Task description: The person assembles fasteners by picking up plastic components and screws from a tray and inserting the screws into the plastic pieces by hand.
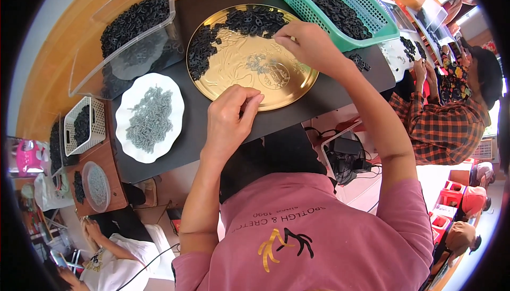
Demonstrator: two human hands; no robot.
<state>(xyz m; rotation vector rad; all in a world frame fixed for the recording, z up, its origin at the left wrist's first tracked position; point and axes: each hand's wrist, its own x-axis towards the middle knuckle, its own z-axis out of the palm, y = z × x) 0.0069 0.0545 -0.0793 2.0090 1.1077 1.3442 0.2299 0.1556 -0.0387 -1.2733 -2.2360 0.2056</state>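
Work surface: a black board laid over a curved orange-brown wooden table. A round gold embossed tray sits at the centre of the board. Small black plastic parts lie heaped along the tray's far and left rim; the near half of the tray is bare.

Left hand: positioned at the tray's near edge, fingers curled in with thumb meeting the fingertips in a pinch. Whether a part is held between them cannot be told.

Right hand: over the tray's far right rim, fingertips drawn together at the edge of the black heap, touching the parts. A grip on any single piece cannot be confirmed.

Surrounding stock: a teal mesh basket of black parts stands just beyond the right hand. A clear plastic bin with more black parts stands left of the tray. A white scalloped plate carrying grey screws lies near the left hand. A small white basket with black parts stands further left.

Room: another person in an orange plaid shirt is seated at the right, hands at a separate tray. A third person in a white top is at lower left. Red crates stand on the floor at right.
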